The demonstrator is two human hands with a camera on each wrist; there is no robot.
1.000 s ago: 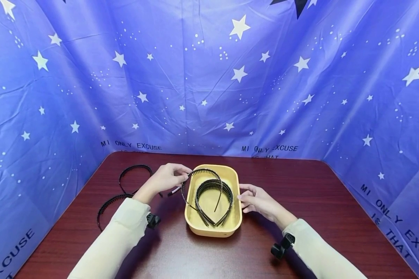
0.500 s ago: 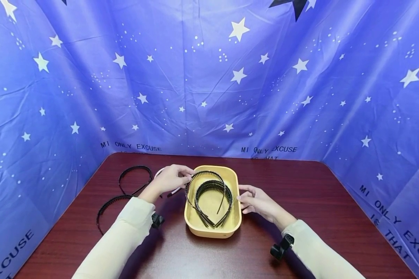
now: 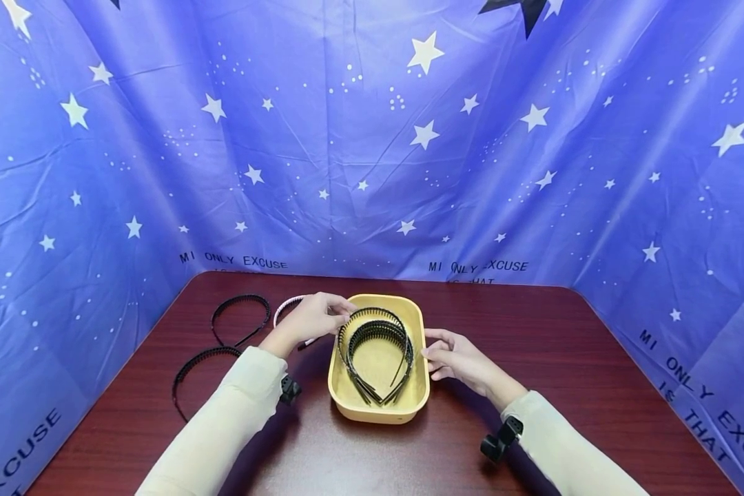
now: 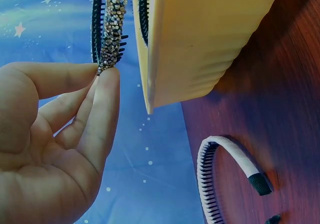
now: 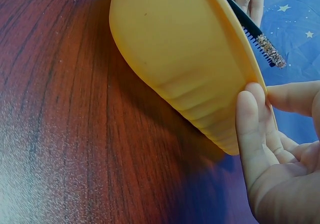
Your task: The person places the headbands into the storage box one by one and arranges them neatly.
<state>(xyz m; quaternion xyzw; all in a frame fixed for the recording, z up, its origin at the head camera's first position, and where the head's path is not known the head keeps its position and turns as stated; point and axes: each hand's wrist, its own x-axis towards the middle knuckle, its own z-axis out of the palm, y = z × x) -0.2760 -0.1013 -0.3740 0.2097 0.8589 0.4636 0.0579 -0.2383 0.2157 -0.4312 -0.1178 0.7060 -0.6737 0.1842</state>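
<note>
My left hand pinches a comb-toothed headband between thumb and fingers. Glittering stones cover its outer face. It hangs tilted over a yellow rectangular box, above the black headbands nested inside. How many lie there cannot be counted. On the box's other side, my right hand grips the rim, its thumb on the outer wall and a finger at the edge in the right wrist view. A white headband with dark tips lies on the table beneath my left hand, partly hidden by it in the head view.
Left of the box, one black headband lies on the dark red wooden table. Another black headband lies nearer, partly covered by my left sleeve. A blue star-printed curtain rises behind the table's far edge and along both sides.
My left hand has moved right and slightly down, bringing the glittery headband further over the box and nearer the stack. More of the white headband shows. My right hand stays on the rim.
</note>
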